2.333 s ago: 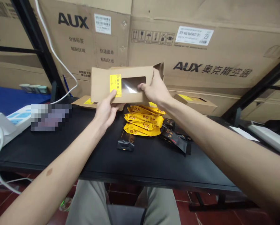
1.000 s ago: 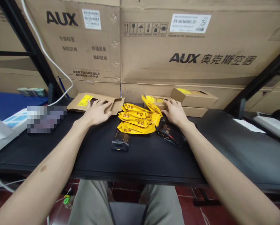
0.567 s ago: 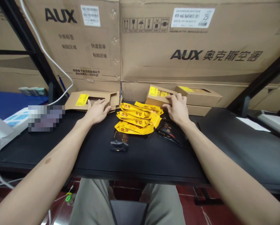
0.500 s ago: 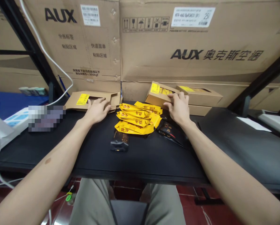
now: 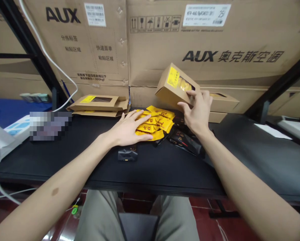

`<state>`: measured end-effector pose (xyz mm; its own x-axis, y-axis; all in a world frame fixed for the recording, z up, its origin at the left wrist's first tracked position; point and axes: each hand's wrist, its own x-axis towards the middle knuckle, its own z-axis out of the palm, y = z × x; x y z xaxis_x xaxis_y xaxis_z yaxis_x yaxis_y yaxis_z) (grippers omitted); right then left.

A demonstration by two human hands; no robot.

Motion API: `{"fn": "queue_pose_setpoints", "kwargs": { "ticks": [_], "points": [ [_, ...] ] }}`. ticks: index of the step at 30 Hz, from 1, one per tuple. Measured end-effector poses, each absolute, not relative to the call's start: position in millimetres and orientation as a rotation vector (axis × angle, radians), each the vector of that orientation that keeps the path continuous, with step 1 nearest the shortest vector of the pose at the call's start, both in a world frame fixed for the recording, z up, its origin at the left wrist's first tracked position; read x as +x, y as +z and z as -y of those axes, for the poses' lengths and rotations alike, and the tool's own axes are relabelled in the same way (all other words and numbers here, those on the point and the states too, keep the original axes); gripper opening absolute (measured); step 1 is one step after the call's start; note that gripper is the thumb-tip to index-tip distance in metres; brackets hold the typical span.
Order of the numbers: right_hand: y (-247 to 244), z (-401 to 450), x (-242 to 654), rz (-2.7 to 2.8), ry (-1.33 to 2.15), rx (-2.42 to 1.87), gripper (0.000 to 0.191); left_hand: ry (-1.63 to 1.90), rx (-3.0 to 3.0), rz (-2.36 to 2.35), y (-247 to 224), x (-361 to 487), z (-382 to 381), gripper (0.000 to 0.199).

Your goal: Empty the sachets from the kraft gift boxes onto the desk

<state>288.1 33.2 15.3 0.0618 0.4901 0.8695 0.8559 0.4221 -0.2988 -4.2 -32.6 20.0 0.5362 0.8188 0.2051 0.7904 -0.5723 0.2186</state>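
Right hand (image 5: 197,113) raised off the tabletop, fingers curled and gripping the lower right edge of a tilted kraft-brown cardboard box (image 5: 174,83), with a yellow label and a clear window showing yellow contents. Box high above the far end of the table, one corner pointing up, in open air just in front of the cartons. Left hand (image 5: 127,129) palm down, fingers open and spread, resting on the near left side of a loose pile of glossy yellow sachets (image 5: 152,125), with no grip on them.

Just right of the pile, a cluster of glossy black sachets (image 5: 187,144), close under the right wrist. Nearer the table's near edge, a single black sachet (image 5: 127,154), just below the left hand. Far left, flat kraft cardboard box blanks (image 5: 98,103) with a window, near the left fingertips. Far right, a second kraft cardboard box (image 5: 221,100) beside the raised box. Wide bare stretches of black tabletop (image 5: 250,160) to the right and along the near edge (image 5: 165,177), with tall AUX-printed cardboard cartons (image 5: 205,57) lining the far edge.
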Motion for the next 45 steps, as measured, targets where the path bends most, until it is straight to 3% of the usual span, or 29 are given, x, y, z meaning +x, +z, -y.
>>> {"fn": "queue_pose_setpoints", "kwargs": {
  "ticks": [7, 14, 20, 24, 27, 32, 35, 37, 40, 43, 45],
  "points": [
    [12, -24, 266, 1.688, -0.428, -1.126, 0.041, 0.361, 2.56, -1.549, 13, -2, 14, 0.095],
    [11, -21, 263, 1.711, -0.432, -1.14, 0.04, 0.38, 2.518, -1.606, 10, 12, -9, 0.105],
    [14, -23, 275, 1.615, -0.468, -1.2, 0.04, 0.694, 2.702, -1.471, 37, 3, 28, 0.091],
    [16, -27, 284, 1.547, -0.475, -1.249, 0.042, 0.191, 2.665, -1.383, 41, 3, 75, 0.107],
    [16, -27, 286, 1.535, -0.478, -1.275, 0.043, 0.081, 2.662, -1.402, 24, 12, 85, 0.107],
    [14, -22, 279, 1.629, -0.495, -1.237, 0.038, 0.537, 2.772, -1.351, 2, 19, 56, 0.079],
    [13, -19, 272, 1.695, -0.498, -1.19, 0.034, 1.113, 2.635, -1.304, 6, 14, 34, 0.05],
    [13, -17, 267, 1.72, -0.495, -1.146, 0.032, 1.551, 2.313, -1.355, 15, 11, 22, 0.043],
    [14, -11, 258, 1.763, -0.481, -1.071, 0.03, 1.753, 1.739, -1.353, 30, 10, 8, 0.05],
    [15, 1, 247, 1.84, -0.496, -1.014, 0.029, 1.585, 1.388, -1.124, 36, 12, 2, 0.068],
    [16, 10, 239, 1.921, -0.523, -0.969, 0.029, 1.487, 1.29, -0.971, 34, 12, 2, 0.07]
  ]
}}
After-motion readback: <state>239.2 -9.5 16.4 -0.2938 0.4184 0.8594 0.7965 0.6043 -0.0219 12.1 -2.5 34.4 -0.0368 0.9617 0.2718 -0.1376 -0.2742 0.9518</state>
